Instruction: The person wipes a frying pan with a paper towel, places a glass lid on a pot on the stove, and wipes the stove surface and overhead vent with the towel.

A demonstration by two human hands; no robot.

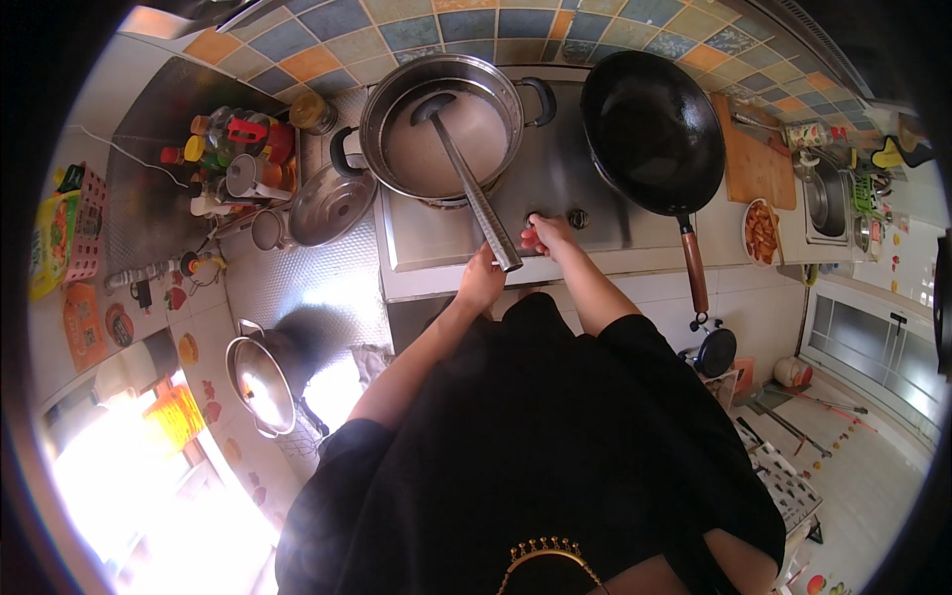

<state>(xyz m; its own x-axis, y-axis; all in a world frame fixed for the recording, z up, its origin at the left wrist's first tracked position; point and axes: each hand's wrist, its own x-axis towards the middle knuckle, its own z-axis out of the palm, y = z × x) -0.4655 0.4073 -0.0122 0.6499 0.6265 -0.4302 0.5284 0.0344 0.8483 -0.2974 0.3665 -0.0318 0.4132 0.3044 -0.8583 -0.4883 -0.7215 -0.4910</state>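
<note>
A steel pot (446,160) with black side handles stands on the left of the stove (565,178), holding a pale, cloudy liquid. A steel ladle (476,195) with a dark head leans across the pot, its long handle sticking out over the front rim. My left hand (482,281) is beside the lower end of that handle; whether it grips it is not clear. At the stove's left control knob (532,220), my right hand (549,236) has its fingers on or around the knob. A second knob (578,219) lies just right of it. A black wok (654,134) with a wooden handle occupies the right side.
A steel lid (335,202) and a cup (269,230) lie left of the pot, near several bottles (256,141). Right of the wok are a wooden cutting board (755,160), a plate of reddish-brown food (760,232) with chopsticks, and a sink (824,197). Another lidded pot (260,383) stands lower left.
</note>
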